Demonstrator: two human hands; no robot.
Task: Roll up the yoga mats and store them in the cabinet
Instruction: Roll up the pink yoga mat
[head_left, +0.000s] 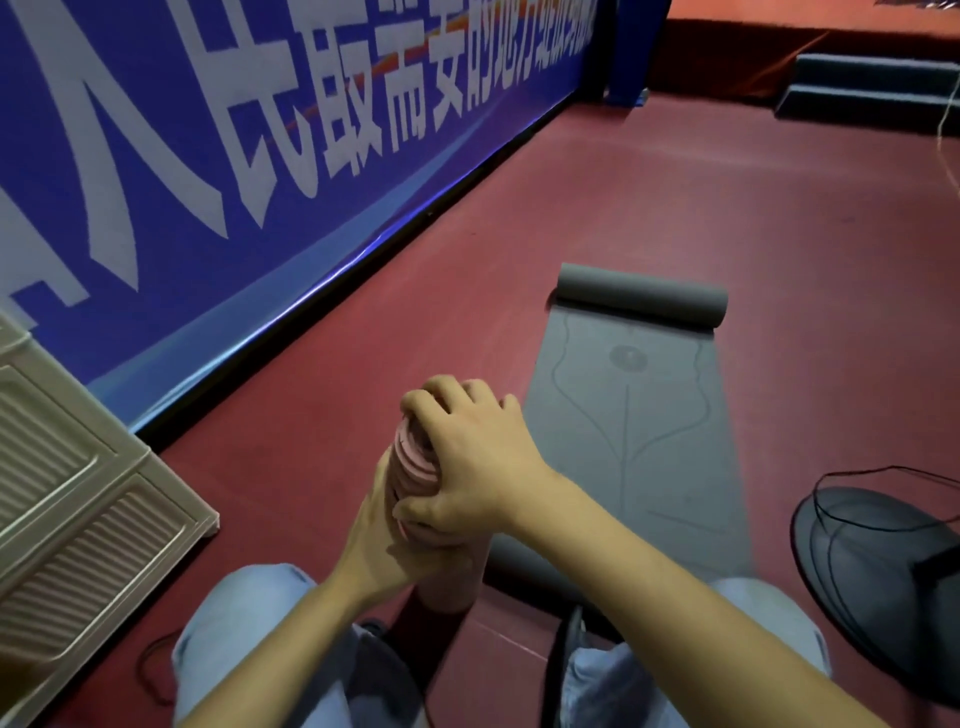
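Standing upright between the knees, rolled pink foam yoga mat (415, 467), lower end down on the dark red sports floor (675, 208), spiral end facing up. Clamped from above by the right hand (467, 457), fingers curled over the top end and thumb hooked on the near side. Wrapped round the roll's left side lower down by the left hand (374, 540), fingers mostly hidden behind the mat and under the right wrist, so exact finger position not clear, though clearly gripping.

Just right of the pink roll, flat on the floor: long grey yoga mat with a printed line pattern (634, 441), far end curled into a partial roll, near end running under the right forearm. Not touching the pink roll as far as visible.

At the left edge, beige plastic cabinet with ribbed panel doors (78, 493), doors closed, near the left knee but apart from the mat. Behind it, along the floor's edge, blue banner with large white characters (234, 156). At the right edge, black round fan base (872, 582) with a thin black cord (841, 499) looped over it, just beside the grey mat's near corner. Far back, dark blue steps (872, 88) against a red raised platform. Pale blue jeans (249, 634) on both knees at the bottom.
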